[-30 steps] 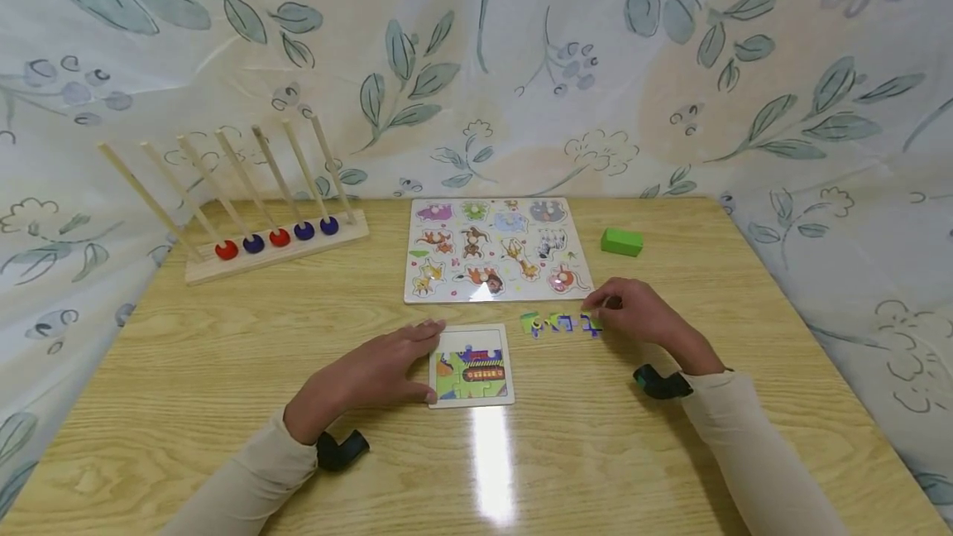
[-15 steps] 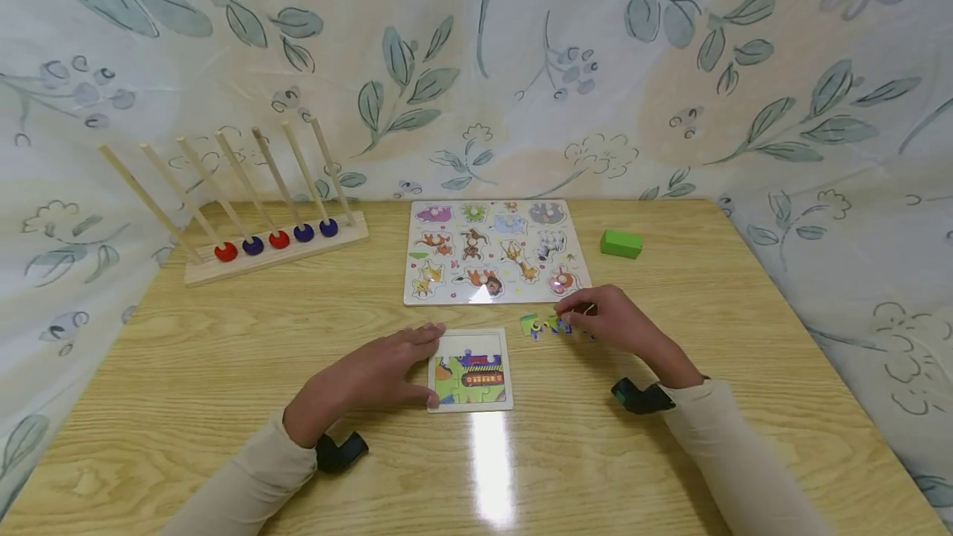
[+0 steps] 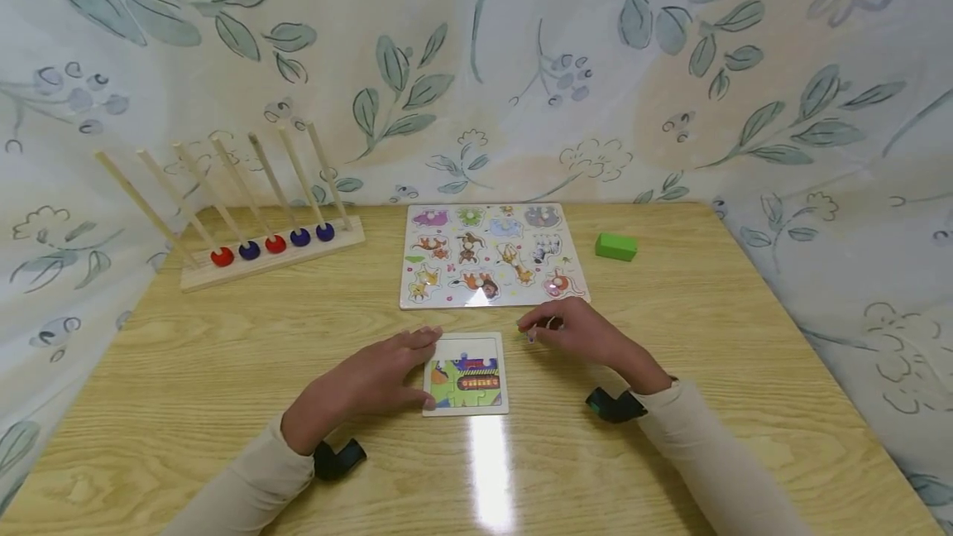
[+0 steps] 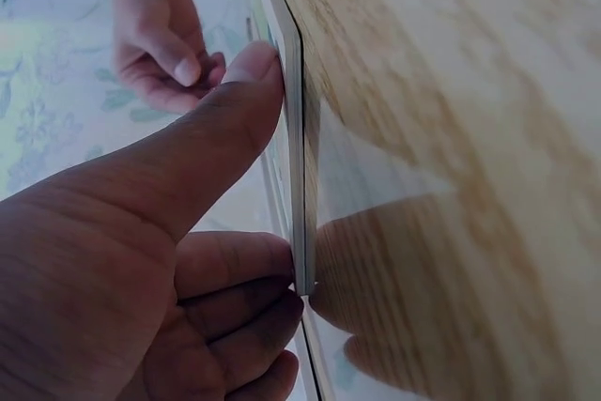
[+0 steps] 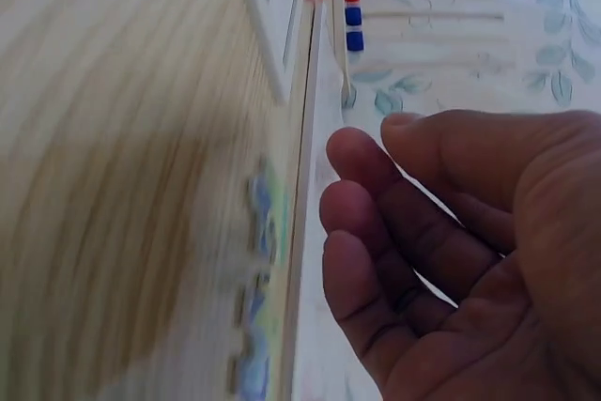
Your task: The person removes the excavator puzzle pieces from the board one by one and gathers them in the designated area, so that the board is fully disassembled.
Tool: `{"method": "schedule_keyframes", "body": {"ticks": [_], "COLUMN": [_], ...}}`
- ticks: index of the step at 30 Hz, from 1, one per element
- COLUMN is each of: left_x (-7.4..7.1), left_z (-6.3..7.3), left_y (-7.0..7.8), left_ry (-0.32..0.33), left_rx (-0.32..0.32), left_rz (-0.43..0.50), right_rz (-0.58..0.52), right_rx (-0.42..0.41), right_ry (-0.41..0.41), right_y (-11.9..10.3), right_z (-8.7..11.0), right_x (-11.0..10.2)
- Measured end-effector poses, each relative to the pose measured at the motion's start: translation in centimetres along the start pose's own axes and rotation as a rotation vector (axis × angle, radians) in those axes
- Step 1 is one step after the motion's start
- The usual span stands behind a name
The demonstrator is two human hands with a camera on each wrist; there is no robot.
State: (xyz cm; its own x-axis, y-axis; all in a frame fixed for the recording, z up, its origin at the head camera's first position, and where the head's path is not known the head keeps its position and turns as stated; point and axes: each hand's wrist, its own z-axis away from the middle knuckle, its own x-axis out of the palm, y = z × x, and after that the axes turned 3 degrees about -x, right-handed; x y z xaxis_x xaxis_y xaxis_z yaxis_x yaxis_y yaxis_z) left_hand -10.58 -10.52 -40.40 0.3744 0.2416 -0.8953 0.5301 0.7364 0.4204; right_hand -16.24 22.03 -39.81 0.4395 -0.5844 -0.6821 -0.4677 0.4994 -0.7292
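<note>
In the head view, my left hand (image 3: 372,383) holds the left side of a small jigsaw puzzle tray (image 3: 503,354), thumb near one corner and fingers near the other. The left wrist view shows thumb and fingertips at the edge of the tray (image 4: 296,138). A digger-like picture fills its lower part; its upper strip is bare white. My right hand (image 3: 581,337) hovers right of the tray, fingers loosely bent and nothing between them. Loose jigsaw pieces (image 5: 268,213) lie beneath it on the table, mostly hidden by the hand in the head view.
An animal peg puzzle board (image 3: 447,275) lies behind the tray. At the back left stands a wooden peg rack (image 3: 279,255) with red and blue beads. A green block (image 3: 616,246) sits at the back right, before a floral cloth (image 3: 476,64).
My right hand has moved left along the row of loose pieces, from the rightmost to the leftmost. The left hand has stayed on the tray.
</note>
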Motion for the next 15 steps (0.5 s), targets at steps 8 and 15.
{"method": "schedule_keyframes", "body": {"ticks": [8,15], "left_x": [0.1,0.1], "left_z": [0.0,0.0], "left_y": [0.1,0.0], "left_ry": [-0.002,0.0], "left_rx": [-0.017,-0.014], "left_rz": [-0.001,-0.006], "right_rz": [0.035,-0.014], "right_rx": [-0.086,-0.077], "right_ry": [-0.055,-0.118], "right_y": [-1.5,-2.8], "right_z": [-1.3,-2.7], "right_x": [1.5,3.0]}}
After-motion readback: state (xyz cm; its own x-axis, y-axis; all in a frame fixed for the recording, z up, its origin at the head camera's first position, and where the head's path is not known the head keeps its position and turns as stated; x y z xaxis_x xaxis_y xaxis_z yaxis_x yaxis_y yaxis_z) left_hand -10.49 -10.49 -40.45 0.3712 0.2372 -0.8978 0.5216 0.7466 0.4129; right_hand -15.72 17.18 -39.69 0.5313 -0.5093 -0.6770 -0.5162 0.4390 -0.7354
